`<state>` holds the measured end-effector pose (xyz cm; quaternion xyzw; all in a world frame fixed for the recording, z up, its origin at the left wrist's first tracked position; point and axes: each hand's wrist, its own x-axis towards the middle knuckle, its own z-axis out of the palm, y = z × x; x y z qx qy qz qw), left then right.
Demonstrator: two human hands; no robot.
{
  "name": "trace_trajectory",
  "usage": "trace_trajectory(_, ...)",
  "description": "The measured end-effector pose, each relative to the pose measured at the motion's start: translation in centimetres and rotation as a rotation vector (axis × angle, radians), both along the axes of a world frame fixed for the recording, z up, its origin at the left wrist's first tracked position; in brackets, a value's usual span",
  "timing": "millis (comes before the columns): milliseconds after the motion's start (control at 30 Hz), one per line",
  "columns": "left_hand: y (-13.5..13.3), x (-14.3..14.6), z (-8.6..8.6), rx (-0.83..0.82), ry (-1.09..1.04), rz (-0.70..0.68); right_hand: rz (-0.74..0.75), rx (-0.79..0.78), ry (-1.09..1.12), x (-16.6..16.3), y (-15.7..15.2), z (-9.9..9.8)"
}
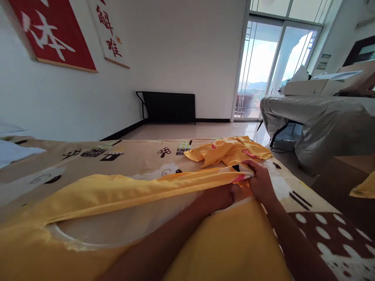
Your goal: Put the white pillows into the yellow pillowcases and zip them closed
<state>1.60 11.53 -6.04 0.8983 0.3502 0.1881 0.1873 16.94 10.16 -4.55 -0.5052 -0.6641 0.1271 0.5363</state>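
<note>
A large yellow fabric cover (125,191) is spread over the bed in front of me, with a long opening along it edged by a white strip. My right hand (260,179) pinches the far right end of its upper edge, where pink and black print shows. Through the opening reaches my left hand (224,195), close beside the right one. Its fingers look curled, but the cloth partly hides them and what they hold. Just beyond my hands lies a crumpled yellow cloth (231,150) with pink print.
Under the cloth is a beige patterned blanket (152,156) on the bed. A plastic-draped table (316,113) with boxes stands at right, above a cardboard box (345,183). A black folded panel (171,107) leans on the far wall beside glass sliding doors (260,70).
</note>
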Motion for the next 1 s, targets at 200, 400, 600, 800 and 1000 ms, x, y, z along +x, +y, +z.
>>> trace_trajectory(200,-0.1,-0.3,-0.2,-0.027,0.095,0.027,-0.078,0.011,-0.166,0.8,0.5,-0.2)
trace_trajectory(400,-0.5,-0.2,-0.4,0.101,0.062,0.020,-0.142,0.076,-0.274,0.9,0.5,-0.1)
trace_trajectory(600,-1.1,-0.3,-0.1,0.087,0.126,-0.029,-0.076,0.024,-0.188,1.2,1.0,-0.4)
trace_trajectory(800,-1.3,-0.1,-0.1,0.073,0.069,0.026,-0.021,-0.006,-0.151,1.7,1.6,-0.9)
trace_trajectory(1000,-1.1,-0.2,-0.4,0.111,0.062,-0.020,0.044,-0.081,-0.059,1.8,1.3,-0.6)
